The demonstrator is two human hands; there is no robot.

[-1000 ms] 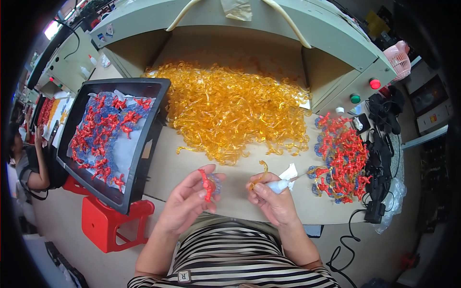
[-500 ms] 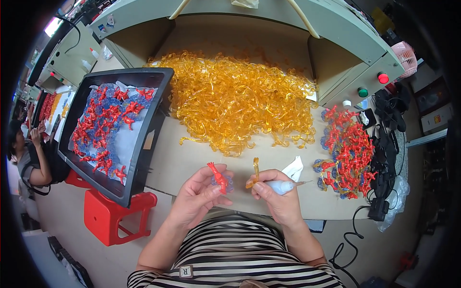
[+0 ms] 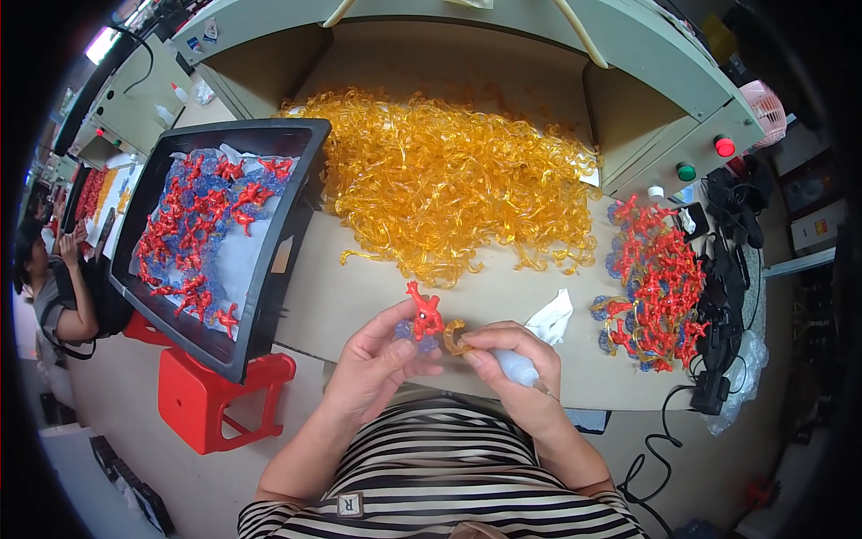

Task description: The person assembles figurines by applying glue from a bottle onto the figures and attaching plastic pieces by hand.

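Between the thumb and fingers of my left hand (image 3: pixel 375 361) is a small red figurine (image 3: pixel 426 314) on a translucent blue base (image 3: pixel 411 336). It stands upright with one limb raised. My right hand (image 3: pixel 516 359) pinches a curved, translucent amber plastic piece (image 3: pixel 455 336), close to the figurine's right side; I cannot tell whether they touch. Tucked in the same hand is a pale, soft bottle (image 3: pixel 517 367) with a thin needle tip, pointing to the lower right. Beyond both hands spreads a big heap of similar amber pieces (image 3: pixel 449 189).
A black tray (image 3: pixel 259 296) on the left holds many red and blue figurines on white lining. More figurines with amber parts form a pile (image 3: pixel 660 287) on the right, beside black cables (image 3: pixel 723 234). White tissue (image 3: pixel 549 316) lies near my right hand. A red stool (image 3: pixel 193 400) stands lower left.
My left hand has turned the figurine more upright and raised it slightly. The right hand has moved left, tilting the amber piece toward the figurine; the bottle tip has swung downward.
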